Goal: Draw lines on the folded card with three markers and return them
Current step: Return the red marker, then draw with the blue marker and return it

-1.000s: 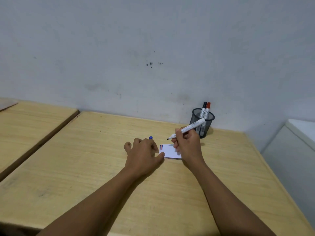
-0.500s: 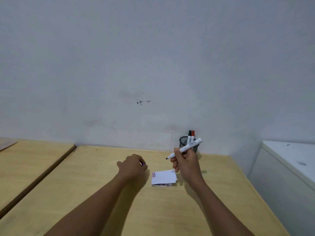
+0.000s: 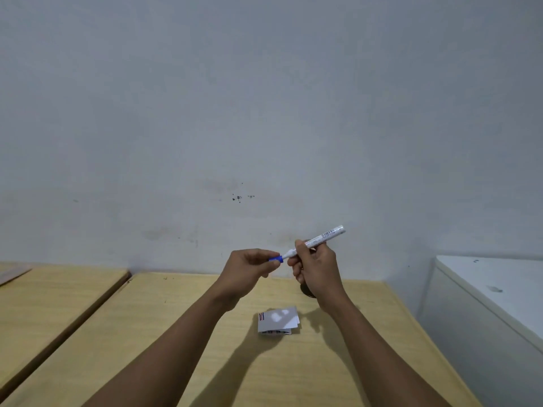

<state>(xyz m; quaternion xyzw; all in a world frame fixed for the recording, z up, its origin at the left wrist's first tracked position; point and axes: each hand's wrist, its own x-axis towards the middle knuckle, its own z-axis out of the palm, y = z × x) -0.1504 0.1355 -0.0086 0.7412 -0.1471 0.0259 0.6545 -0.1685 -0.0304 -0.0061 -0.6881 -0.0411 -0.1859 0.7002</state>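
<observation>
My right hand (image 3: 316, 270) grips a white marker (image 3: 318, 240) raised above the table, its tip pointing left. My left hand (image 3: 248, 268) pinches the blue cap (image 3: 276, 259), which sits at the marker's tip. Both hands hover in the air above the folded white card (image 3: 277, 320), which lies flat on the wooden table (image 3: 293, 371) with short red and blue lines at its left edge. The pen holder is almost wholly hidden behind my right hand; only a dark sliver of its base (image 3: 307, 292) shows.
A second wooden table (image 3: 58, 292) stands to the left across a narrow gap. A white cabinet (image 3: 493, 301) stands to the right of the table. A grey wall rises right behind the table.
Both hands rose off the table and came together; the left hand left the card and brought the blue cap to the marker's tip. The camera tilted up.
</observation>
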